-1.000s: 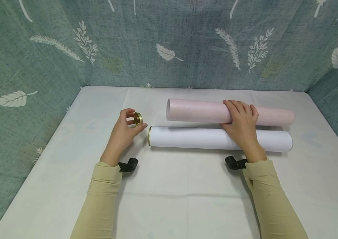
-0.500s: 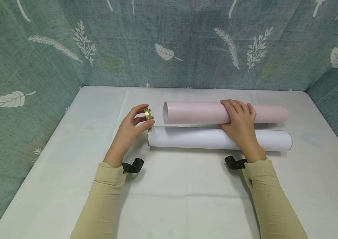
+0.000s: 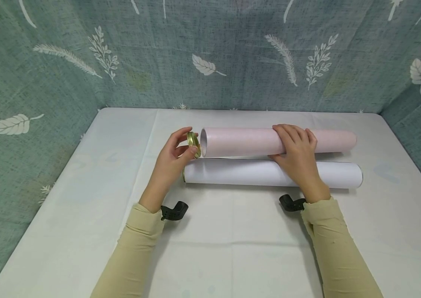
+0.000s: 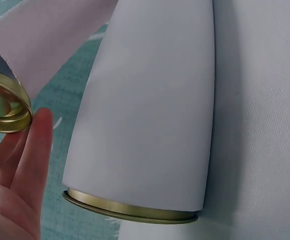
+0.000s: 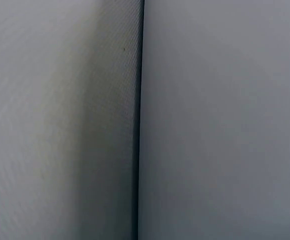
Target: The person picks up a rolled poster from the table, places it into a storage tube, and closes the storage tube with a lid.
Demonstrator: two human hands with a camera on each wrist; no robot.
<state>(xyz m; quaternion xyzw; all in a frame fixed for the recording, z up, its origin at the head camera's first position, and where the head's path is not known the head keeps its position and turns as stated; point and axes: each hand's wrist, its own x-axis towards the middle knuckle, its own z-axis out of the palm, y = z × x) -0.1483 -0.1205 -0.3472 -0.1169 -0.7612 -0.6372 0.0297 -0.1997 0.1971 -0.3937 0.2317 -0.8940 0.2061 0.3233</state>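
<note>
My left hand (image 3: 174, 155) pinches a gold metal cap (image 3: 193, 145) between thumb and fingers, right at the open left end of a pink paper tube (image 3: 240, 142). In the left wrist view, the ring-shaped cap (image 4: 7, 107) shows its hollow side, close to the mouth of the pink tube (image 4: 50, 40). Across the middle of that tube, my right hand (image 3: 299, 155) grips it from above. Nearer to me lies a white tube (image 3: 240, 171) with a gold cap on its left end, whose gold rim (image 4: 135, 210) shows in the left wrist view.
The two tubes lie side by side on a white-covered table (image 3: 210, 248). Green leaf-patterned cloth (image 3: 210, 54) rises behind the table and at both sides. Black wrist cameras (image 3: 174, 211) sit at both cuffs. The white tube fills much of the right wrist view.
My left hand has brought the gold cap rightward and slightly away from me, up to the pink tube's end. The pink tube has shifted a little left and toward me under my right hand.
</note>
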